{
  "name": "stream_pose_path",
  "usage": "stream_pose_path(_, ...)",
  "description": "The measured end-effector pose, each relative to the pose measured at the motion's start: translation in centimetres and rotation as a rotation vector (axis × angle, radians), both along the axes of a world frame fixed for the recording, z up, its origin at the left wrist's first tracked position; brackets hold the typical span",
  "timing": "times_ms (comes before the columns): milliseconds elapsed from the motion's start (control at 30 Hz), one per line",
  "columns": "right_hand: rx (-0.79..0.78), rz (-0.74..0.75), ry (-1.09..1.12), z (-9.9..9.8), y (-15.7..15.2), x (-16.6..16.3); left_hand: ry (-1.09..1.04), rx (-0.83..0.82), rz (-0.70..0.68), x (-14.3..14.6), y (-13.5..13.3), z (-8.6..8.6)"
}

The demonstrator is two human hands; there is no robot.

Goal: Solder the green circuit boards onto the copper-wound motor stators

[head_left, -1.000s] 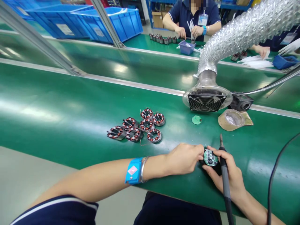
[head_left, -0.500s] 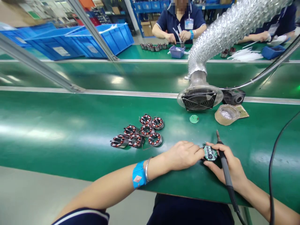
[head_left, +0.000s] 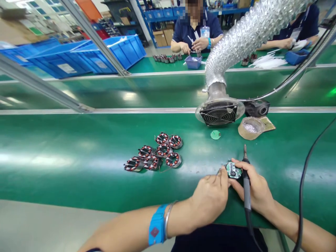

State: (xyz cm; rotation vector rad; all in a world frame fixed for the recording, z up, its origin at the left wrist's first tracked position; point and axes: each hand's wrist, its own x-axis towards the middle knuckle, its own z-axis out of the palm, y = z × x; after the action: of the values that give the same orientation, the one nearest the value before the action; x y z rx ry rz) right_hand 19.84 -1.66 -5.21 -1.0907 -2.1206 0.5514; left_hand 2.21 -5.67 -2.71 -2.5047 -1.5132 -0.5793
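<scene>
My right hand (head_left: 258, 189) holds a round green circuit board (head_left: 233, 170) by its edge between thumb and fingers. In the same hand rests a soldering iron (head_left: 246, 190), its tip pointing away from me above the board. Close against the board's left side, my left hand (head_left: 211, 192) is closed in a pinch. What its fingertips grip is too small and too covered to make out. Left of my hands stands a group of several stators (head_left: 163, 150) with copper windings. Beyond the board lies another small green round board (head_left: 215, 134).
A fume-extraction fan (head_left: 219, 115) on a silver duct (head_left: 236, 42) hangs over the bench's (head_left: 65, 147) far side. To its right are a tan tape roll (head_left: 250, 129) and a black holder (head_left: 257, 108). A black cable (head_left: 304, 182) runs at right. Co-workers (head_left: 196, 31) sit opposite.
My left hand has swung lower and turned at the wrist, its fingertips staying by the board's left edge. The soldering iron stands more upright in my right hand. The view has shifted slightly.
</scene>
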Motion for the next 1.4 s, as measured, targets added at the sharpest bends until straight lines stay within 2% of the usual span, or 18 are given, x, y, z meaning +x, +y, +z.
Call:
stream_pose_path(133,0.045,0.014,-0.04,0.3,0.1,0.1,-0.019,-0.078,-0.042,-0.4,-0.5,0.2)
stream_pose_path(233,0.005,0.004,-0.059,0.6,0.3,0.5,-0.115,-0.286,-0.075,-2.2,0.5,0.9)
stream_pose_path(333,-0.02,-0.017,-0.056,0.7,0.4,1.0,-0.229,-0.437,-0.006,-4.4,1.4,1.8)
stream_pose_path(400,0.0,-0.014,-0.028,0.5,0.4,1.2,-0.296,-0.409,0.042,-5.9,1.5,2.2)
stream_pose_path(467,0.017,0.032,-0.004,0.4,0.2,1.4,-0.323,-0.298,0.084,-7.4,1.5,2.5)
stream_pose_path(600,0.029,0.279,-0.002,0.5,0.2,1.7,-0.256,-0.033,0.213,-10.6,2.3,3.4)
stream_pose_path(667,0.033,0.399,0.041,0.8,0.5,2.0,-0.163,-0.039,0.288,-11.2,3.7,4.1)
stream_pose_path(733,0.043,0.386,0.115,0.9,0.9,2.3,-0.038,-0.153,0.314,-10.5,5.7,4.5)
stream_pose_path(867,0.093,0.077,0.17,0.4,1.7,3.0,0.117,-0.357,0.166,-6.2,9.4,3.4)
stream_pose_path(967,0.086,-0.052,0.132,0.0,2.5,3.2,0.157,-0.416,0.115,-3.2,10.1,1.9)
stream_pose_path(1033,0.096,-0.078,0.064,0.0,3.1,2.9,0.154,-0.443,0.037,-2.3,9.3,1.2)
stream_pose_path(1100,0.129,-0.05,-0.016,0.0,4.0,2.4,0.136,-0.451,-0.11,-2.4,7.9,1.1)
stream_pose_path(1167,0.171,0.022,-0.064,-0.2,4.9,1.8,0.111,-0.435,-0.218,-3.3,6.6,1.5)
stream_pose_path(1200,0.187,0.062,-0.077,-0.3,5.3,1.5,0.091,-0.408,-0.22,-4.1,6.2,1.8)
stream_pose_path(1267,0.208,0.129,-0.101,-0.8,6.0,1.0,0.048,-0.317,-0.076,-6.4,5.9,2.8)
stream_pose_path(1333,0.225,0.163,-0.122,-1.3,6.4,0.9,0.048,-0.225,0.208,-9.2,6.2,3.7)
stream_pose_path(1400,0.238,0.177,-0.132,-1.7,6.8,0.9,0.113,-0.235,0.42,-11.8,6.9,4.4)
